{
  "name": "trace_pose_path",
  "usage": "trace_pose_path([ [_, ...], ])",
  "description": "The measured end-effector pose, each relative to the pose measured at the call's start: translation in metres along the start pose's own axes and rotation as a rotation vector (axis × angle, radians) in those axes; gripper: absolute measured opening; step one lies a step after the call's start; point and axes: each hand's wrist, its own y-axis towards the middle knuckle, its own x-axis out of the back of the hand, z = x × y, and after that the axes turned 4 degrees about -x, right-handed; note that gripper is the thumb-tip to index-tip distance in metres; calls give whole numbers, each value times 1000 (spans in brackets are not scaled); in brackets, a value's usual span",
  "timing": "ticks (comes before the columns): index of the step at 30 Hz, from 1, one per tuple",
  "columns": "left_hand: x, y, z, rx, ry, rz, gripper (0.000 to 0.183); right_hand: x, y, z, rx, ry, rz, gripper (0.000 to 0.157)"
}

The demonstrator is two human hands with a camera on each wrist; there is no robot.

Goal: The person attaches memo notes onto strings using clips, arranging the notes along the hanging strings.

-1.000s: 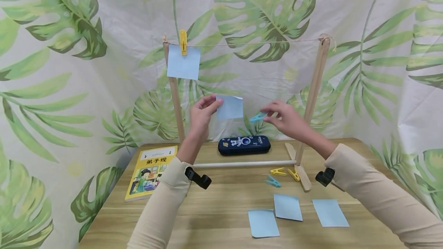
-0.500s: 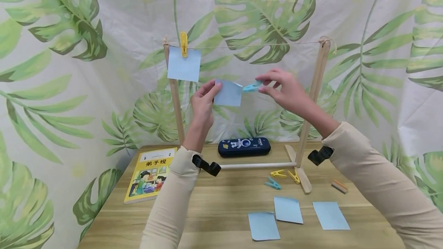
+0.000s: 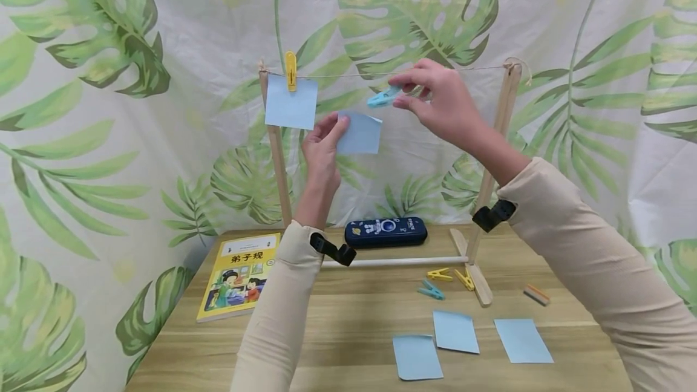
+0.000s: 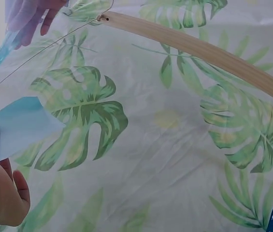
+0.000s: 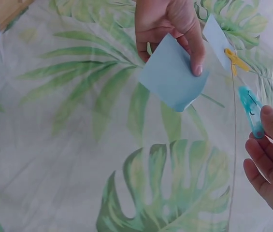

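My left hand (image 3: pixel 322 147) pinches a blue sticky note (image 3: pixel 359 133) by its left edge, thumb in front, just below the string (image 3: pixel 348 75). Between the thumb and fingers of my right hand (image 3: pixel 441 101) is a light blue clothespin (image 3: pixel 383 98), its tip pointing left above the note's upper right corner. In the right wrist view the clothespin (image 5: pixel 251 111) lies close to the string, apart from the note (image 5: pixel 175 75). Another blue note (image 3: pixel 291 101) hangs at the string's left end under a yellow clothespin (image 3: pixel 291 71).
Wooden posts (image 3: pixel 503 101) hold the string. On the table lie several blue notes (image 3: pixel 456 331), yellow clothespins (image 3: pixel 438 274), a blue clothespin (image 3: pixel 431 290), a small striped block (image 3: pixel 536 295), a yellow book (image 3: pixel 238 277) and a dark pencil case (image 3: pixel 385 232) behind the white bar (image 3: pixel 403 261).
Both hands have risen toward the string, the left with the note and the right with the clothespin. The right hand has also moved left, bringing the clothespin above the note.
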Motion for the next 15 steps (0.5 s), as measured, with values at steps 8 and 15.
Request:
trace_pose_path([
  [8, -11, 12, -6, -15, -114, -38, 13, 10, 31, 27, 18, -94, -21, 16],
  [15, -18, 18, -12, 1, -203, -52, 14, 16, 55, 47, -10, -194, 18, 21],
])
